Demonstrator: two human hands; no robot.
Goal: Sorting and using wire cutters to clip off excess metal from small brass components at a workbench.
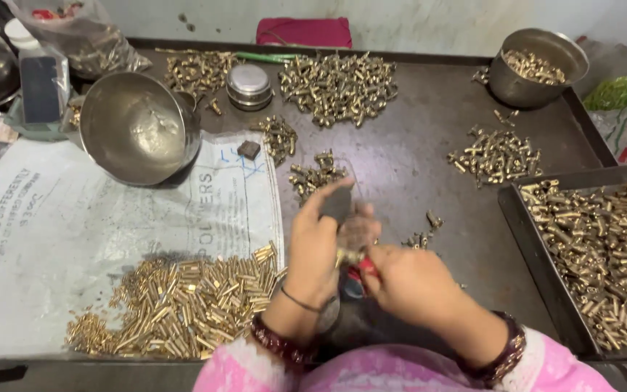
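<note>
the right hand [408, 279] is closed around a red-handled tool [366, 268], its tip touching a small brass piece [347, 256], while the left hand [315, 243] curls its fingers around a blurred, dark upright fixture [341, 210] just beside that piece. left of the left hand lies a heap of brass pins [175, 305] on a white printed sack [45, 232]; beyond it leans a tilted steel bowl [136, 127]. far beyond both hands spreads a pile of brass fittings [337, 86].

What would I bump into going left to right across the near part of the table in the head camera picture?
Pile of brass tubes → left hand → right hand → dark tray of brass pieces.
</note>
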